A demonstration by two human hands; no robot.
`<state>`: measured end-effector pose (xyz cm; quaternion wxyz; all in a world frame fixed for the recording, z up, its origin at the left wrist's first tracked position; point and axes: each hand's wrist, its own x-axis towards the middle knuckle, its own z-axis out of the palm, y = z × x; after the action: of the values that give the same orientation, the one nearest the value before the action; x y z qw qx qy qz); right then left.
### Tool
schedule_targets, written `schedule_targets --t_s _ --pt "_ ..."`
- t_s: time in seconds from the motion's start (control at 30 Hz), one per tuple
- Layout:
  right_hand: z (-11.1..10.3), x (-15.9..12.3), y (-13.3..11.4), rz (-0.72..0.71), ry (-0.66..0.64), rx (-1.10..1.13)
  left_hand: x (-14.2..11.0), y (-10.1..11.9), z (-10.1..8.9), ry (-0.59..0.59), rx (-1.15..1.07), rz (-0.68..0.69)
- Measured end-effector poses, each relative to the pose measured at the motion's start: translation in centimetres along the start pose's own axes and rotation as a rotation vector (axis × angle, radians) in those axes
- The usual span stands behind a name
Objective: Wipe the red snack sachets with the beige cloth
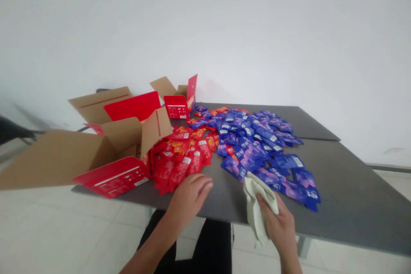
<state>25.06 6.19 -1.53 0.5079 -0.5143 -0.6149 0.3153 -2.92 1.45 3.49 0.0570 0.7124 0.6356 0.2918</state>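
Observation:
A heap of red sachets [180, 160] lies on the grey tabletop [324, 180], and a larger spread of blue-purple sachets [257, 143] lies to its right. My left hand [189, 199] rests at the near edge of the red heap, its fingers loosely curled and nothing showing in it. My right hand [278, 222] grips a pale green cloth [255, 203], which hangs over the table's front edge. The cloth touches the near blue-purple sachets.
Several open cardboard boxes with red panels [96, 160] stand at the table's left end, overhanging it. The tabletop has a seam [321, 139] across it. A white wall [224, 30] stands behind, with a tiled floor [96, 231] below. A dark object [13, 130] intrudes at the left.

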Motion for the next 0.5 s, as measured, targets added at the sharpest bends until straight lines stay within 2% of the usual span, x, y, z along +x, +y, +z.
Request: schedule_targets --t_s 0.1,0.17,0.23,0.4,0.5 --pt "-0.4 -0.2 -0.4 -0.047 -0.119 0.015 -0.9 2.1 1.0 -0.169 0.006 -0.023" --pt "-0.6 -0.4 -0.7 -0.064 -0.176 0.025 0.9 2.5 1.6 -0.241 0.114 -0.033" --pt "-0.8 -0.5 -0.8 -0.065 -0.203 0.036 4.3 2.3 2.4 -0.276 0.259 -0.046" --pt "-0.9 -0.6 -0.6 -0.061 -0.219 0.056 14.5 0.2 4.4 -0.206 0.390 -0.139" --pt "-0.8 -0.5 -0.7 -0.089 -0.238 0.072 18.7 -1.1 5.5 -0.183 0.463 -0.233"
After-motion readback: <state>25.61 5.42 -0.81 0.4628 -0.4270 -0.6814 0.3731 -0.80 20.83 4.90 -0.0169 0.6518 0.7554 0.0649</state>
